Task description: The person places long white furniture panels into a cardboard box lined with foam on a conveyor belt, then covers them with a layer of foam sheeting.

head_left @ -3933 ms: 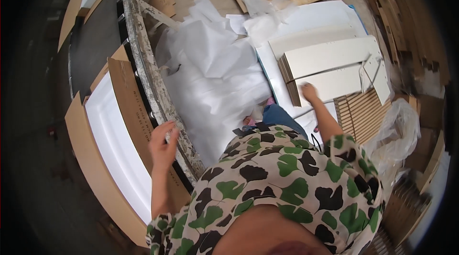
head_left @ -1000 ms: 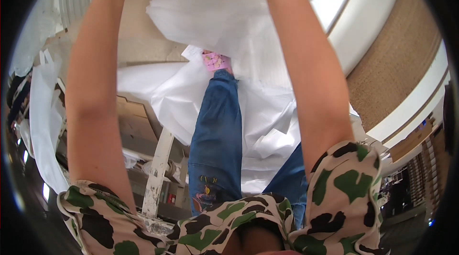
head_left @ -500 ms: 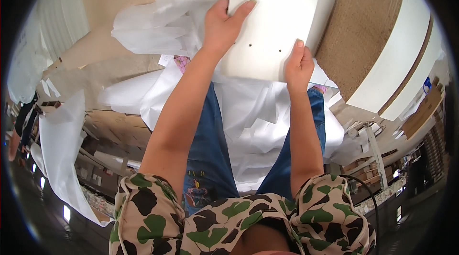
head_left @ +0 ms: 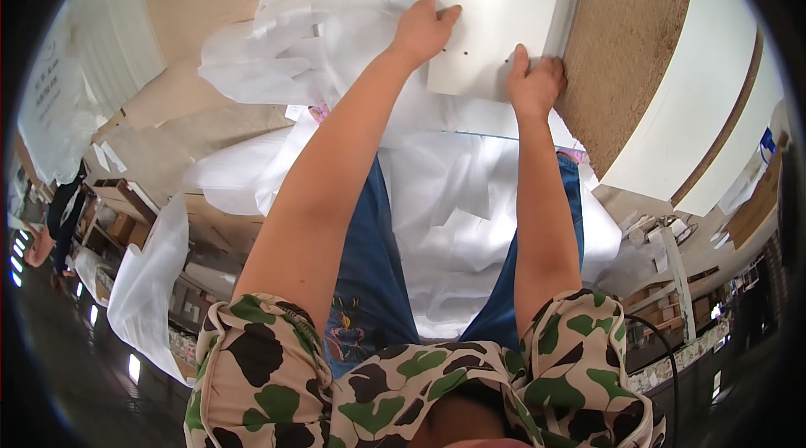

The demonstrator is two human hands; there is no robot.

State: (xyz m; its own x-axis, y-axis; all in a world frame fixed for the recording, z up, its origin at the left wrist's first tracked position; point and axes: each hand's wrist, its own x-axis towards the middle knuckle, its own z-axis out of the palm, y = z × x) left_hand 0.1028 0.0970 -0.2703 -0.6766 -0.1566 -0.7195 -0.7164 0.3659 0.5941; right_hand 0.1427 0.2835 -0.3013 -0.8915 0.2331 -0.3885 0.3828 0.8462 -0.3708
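At the frame's top centre, the white panel (head_left: 494, 15) has your left hand (head_left: 422, 31), half-curled, at its left edge and your right hand (head_left: 535, 87), thumb on its face and fingers bent toward the brown board (head_left: 625, 57), at its lower right corner, though whether either grips it I cannot tell.

Bright, diffuse light nearly bleaches the white panel (head_left: 499, 11) and the crumpled wrapping (head_left: 437, 183) along the blue-edged sheet's (head_left: 483, 118) near edge, while fisheye distortion bows outlying boards (head_left: 659, 116) toward a black rim.
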